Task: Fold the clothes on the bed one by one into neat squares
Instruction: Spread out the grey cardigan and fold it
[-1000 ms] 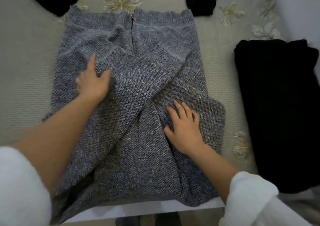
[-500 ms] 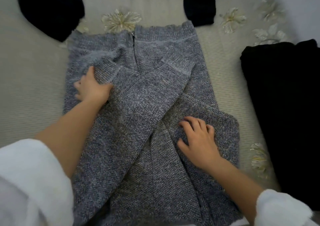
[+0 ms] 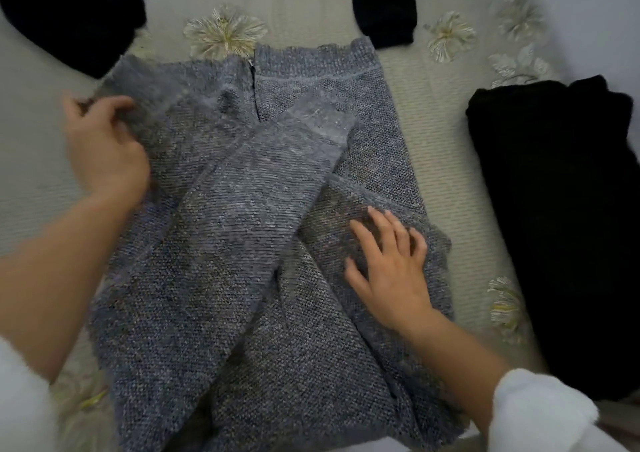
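Sweater (image 3: 242,243) mid-fold: left hand (image 3: 104,153) pinching the upper-left edge should draw it inward evenly while the flat, released right hand (image 3: 391,271) pins the sleeve.

Fluffy white pushed-up sleeves (image 3: 540,413)

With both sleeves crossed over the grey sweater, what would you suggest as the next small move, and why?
Probably draw the left side edge inward: the left hand is pinching the grey knit sweater at that edge, while the right hand lies flat on the folded sleeve, pinning it.
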{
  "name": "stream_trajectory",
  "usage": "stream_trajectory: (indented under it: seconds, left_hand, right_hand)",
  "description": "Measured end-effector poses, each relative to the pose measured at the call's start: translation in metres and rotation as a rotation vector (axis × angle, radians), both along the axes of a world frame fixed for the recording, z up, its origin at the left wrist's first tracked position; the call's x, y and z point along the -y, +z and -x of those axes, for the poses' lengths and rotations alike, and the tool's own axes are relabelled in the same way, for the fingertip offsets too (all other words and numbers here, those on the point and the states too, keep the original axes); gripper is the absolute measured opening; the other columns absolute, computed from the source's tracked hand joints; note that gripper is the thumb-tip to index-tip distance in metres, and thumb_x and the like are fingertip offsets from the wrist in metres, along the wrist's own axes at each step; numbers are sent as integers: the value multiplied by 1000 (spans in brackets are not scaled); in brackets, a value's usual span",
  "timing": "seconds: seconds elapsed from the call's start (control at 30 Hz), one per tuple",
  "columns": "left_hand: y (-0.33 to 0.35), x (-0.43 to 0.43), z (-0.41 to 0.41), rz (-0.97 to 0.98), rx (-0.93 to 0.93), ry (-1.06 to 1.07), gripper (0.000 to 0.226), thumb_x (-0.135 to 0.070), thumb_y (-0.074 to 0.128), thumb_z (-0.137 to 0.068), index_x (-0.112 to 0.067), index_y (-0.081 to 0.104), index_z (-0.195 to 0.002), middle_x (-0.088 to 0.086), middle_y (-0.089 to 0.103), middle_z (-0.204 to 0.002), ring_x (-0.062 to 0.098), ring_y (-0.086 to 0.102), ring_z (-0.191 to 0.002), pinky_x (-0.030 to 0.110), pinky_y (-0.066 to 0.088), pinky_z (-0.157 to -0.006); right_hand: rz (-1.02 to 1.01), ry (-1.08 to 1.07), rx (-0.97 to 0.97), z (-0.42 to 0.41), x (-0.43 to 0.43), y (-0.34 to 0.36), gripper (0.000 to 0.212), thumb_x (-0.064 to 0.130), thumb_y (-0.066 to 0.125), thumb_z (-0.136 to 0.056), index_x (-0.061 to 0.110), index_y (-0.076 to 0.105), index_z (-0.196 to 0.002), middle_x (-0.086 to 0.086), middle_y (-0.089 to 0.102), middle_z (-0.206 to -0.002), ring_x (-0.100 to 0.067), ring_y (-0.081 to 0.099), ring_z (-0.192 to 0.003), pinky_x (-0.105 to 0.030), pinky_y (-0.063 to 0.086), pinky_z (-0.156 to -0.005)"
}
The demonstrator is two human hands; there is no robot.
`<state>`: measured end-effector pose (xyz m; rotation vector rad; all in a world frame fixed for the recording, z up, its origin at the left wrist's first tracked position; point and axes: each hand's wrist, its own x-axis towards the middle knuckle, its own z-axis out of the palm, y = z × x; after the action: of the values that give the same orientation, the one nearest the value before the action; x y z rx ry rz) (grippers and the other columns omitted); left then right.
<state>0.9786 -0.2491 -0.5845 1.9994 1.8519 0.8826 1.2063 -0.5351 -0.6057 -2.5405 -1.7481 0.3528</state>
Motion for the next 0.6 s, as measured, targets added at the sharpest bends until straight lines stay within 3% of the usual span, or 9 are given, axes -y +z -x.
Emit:
stream_trajectory:
  seconds: [0.07,0.13,0.23,0.3,0.37,0.43,0.53,0.6]
  left_hand:
    - [-21,1,5,135,-38,85,46,-9,38,-89,-6,51,-133,19,35,-139,34,42,-124,26,27,-112]
    - [-43,-7,12,198,-86,77,53,-10,40,-88,-10,40,-141,17,29,-146,31,37,-131,27,23,-115]
    - [-93,-67,53,193,-80,22,61,-24,48,-79,-35,37,-138,6,44,-143,17,49,-125,35,39,-109]
    - [-95,-80,58,258,-124,24,60,-32,50,-74,-37,39,-134,7,47,-140,21,51,-124,40,42,-106]
    - [-66,-44,27,391,-252,37,61,-32,47,-83,-29,33,-142,18,29,-150,38,33,-135,47,26,-115]
    - [-45,0,1,426,-305,33,59,-36,40,-96,-27,18,-150,23,-2,-157,46,7,-142,51,8,-116]
    - [-25,69,-15,233,-225,-285,57,-47,25,-100,-32,8,-152,11,-17,-158,33,-14,-145,44,-8,-117]
    - [-18,108,-17,247,-170,-513,56,-52,21,-98,-41,3,-150,-4,-22,-157,18,-21,-145,36,-12,-115]
  right_hand:
    - [106,33,3,2,3,-7,62,54,24,-92,30,25,-149,-5,17,-159,-21,0,-145,-51,-1,-112]
    - [143,43,-9,2,5,-11,64,57,16,-93,34,9,-152,0,1,-162,-18,-15,-144,-50,-12,-112]
    - [95,55,7,1,3,-10,62,56,21,-95,35,11,-152,1,0,-161,-20,-11,-147,-50,-11,-114]
    - [106,73,7,0,2,-10,62,57,18,-94,38,8,-152,2,-4,-161,-22,-12,-147,-50,-14,-114]
    - [202,83,-20,-1,1,-13,64,62,5,-91,42,-10,-149,4,-21,-158,-21,-27,-143,-49,-21,-113]
    - [268,67,-49,-1,-1,-15,62,62,4,-92,43,-19,-146,6,-32,-153,-19,-35,-139,-48,-22,-112]
    - [206,39,-103,7,-1,-12,59,56,15,-98,42,-15,-147,8,-27,-155,-16,-31,-141,-45,-21,-113]
    - [110,77,-152,16,4,-7,59,57,12,-96,42,-12,-148,11,-18,-158,-11,-26,-143,-42,-16,-115]
